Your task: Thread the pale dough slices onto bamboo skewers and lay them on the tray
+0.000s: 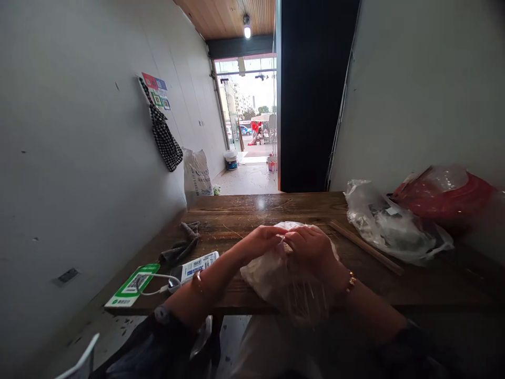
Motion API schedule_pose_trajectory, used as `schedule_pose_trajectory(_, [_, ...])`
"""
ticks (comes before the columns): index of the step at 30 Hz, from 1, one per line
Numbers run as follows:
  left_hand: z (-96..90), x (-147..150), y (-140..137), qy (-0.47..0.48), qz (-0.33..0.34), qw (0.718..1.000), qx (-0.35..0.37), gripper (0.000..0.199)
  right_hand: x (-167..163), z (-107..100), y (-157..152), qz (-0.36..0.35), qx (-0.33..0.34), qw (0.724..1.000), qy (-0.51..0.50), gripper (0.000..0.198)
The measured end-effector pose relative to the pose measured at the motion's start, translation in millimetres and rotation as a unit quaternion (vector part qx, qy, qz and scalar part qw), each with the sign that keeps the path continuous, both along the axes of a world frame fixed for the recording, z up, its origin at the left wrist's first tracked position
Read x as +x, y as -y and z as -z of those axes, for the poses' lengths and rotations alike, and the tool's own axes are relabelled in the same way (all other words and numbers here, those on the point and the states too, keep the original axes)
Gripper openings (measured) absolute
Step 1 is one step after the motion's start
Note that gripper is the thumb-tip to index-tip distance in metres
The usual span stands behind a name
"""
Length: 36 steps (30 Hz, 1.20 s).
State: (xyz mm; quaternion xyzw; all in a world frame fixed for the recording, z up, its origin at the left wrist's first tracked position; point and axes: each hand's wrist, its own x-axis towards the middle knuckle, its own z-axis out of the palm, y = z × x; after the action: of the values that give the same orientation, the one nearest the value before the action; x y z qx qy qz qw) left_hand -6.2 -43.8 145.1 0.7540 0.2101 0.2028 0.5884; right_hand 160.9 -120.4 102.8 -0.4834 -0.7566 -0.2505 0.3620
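A pale, see-through plastic bag (272, 279) sits at the front edge of the dark wooden table (229, 216), bulging with light-coloured contents I cannot make out. Both hands meet at its gathered top. My left hand (262, 242) has its fingers closed in a pinch on the plastic. Against it, my right hand (310, 246) is also closed on the bag, with the fingers curled and knuckles up. The fingertips nearly touch, and part of the bag is hidden behind the right hand and forearm.
A wooden stick (366, 247) lies to the right, beside a clear plastic bag (394, 226) and a red bag (445, 197). To the left are a green QR-code sign (134, 284), a white-and-blue box (199, 265) with a white cable, and a dark cloth (181, 250).
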Motion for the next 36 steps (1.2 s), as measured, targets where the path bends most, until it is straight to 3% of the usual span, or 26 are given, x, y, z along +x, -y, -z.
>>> schedule_pose_trajectory(3, [0.6, 4.1, -6.1, -0.039, 0.02, 0.991, 0.123, 0.018, 3.1, -2.4, 1.1, -0.004, 0.01, 1.0, -0.004, 0.021])
schedule_pose_trajectory(5, [-0.9, 4.6, -4.3, -0.071, -0.021, 0.959, 0.272, 0.021, 5.6, -6.4, 4.0, 0.011, 0.021, 1.0, 0.004, 0.024])
schedule_pose_trajectory(6, [-2.4, 3.7, -1.8, -0.082, -0.046, 0.927, 0.363, 0.022, 6.6, -9.4, 6.2, 0.023, 0.027, 0.999, 0.012, 0.026])
schedule_pose_trajectory(8, [-6.0, -0.3, 5.0, -0.098, -0.064, 0.834, 0.539, 0.021, 8.0, -16.8, 11.8, 0.047, 0.031, 0.998, 0.037, 0.03])
schedule_pose_trajectory(11, [-9.6, -9.8, 14.3, -0.131, -0.031, 0.7, 0.701, 0.02, 8.5, -26.7, 21.5, 0.055, -0.004, 0.996, 0.065, 0.036])
schedule_pose_trajectory(13, [-7.5, -16.8, 16.9, -0.149, -0.018, 0.661, 0.735, 0.019, 9.0, -26.8, 29.2, 0.042, -0.04, 0.997, 0.056, 0.038])
schedule_pose_trajectory(15, [-0.2, -24.3, 16.3, -0.164, -0.021, 0.654, 0.739, 0.019, 10.5, -17.4, 39.5, 0.027, -0.07, 0.997, 0.019, 0.04])
schedule_pose_trajectory(22, [45.4, -45.4, 6.3, -0.196, -0.041, 0.689, 0.696, 0.023, 18.2, 65.2, 85.4, 0.024, -0.177, 0.966, -0.186, 0.043])
schedule_pose_trajectory(25, [49.4, -44.8, 7.4, -0.194, -0.063, 0.714, 0.669, 0.028, 20.1, 83.1, 87.1, 0.041, -0.178, 0.952, -0.247, 0.044])
schedule_pose_trajectory(27, [43.8, -41.1, 13.0, -0.176, -0.086, 0.754, 0.627, 0.031, 20.6, 85.4, 81.6, 0.041, -0.181, 0.942, -0.28, 0.044])
schedule_pose_trajectory(29, [34.6, -35.3, 23.0, -0.126, -0.083, 0.818, 0.554, 0.03, 20.4, 85.2, 75.1, 0.031, -0.198, 0.93, -0.31, 0.044])
schedule_pose_trajectory(32, [21.0, -23.2, 41.1, -0.052, 0.004, 0.913, 0.405, 0.027, 18.6, 87.5, 69.1, 0.03, -0.217, 0.915, -0.339, 0.046])
schedule_pose_trajectory(34, [15.9, -13.6, 50.1, -0.056, 0.063, 0.948, 0.306, 0.027, 17.4, 91.4, 67.9, 0.039, -0.214, 0.913, -0.346, 0.046])
schedule_pose_trajectory(36, [16.0, -4.1, 54.1, -0.079, 0.089, 0.964, 0.237, 0.032, 16.7, 95.5, 67.5, 0.044, -0.206, 0.914, -0.348, 0.045])
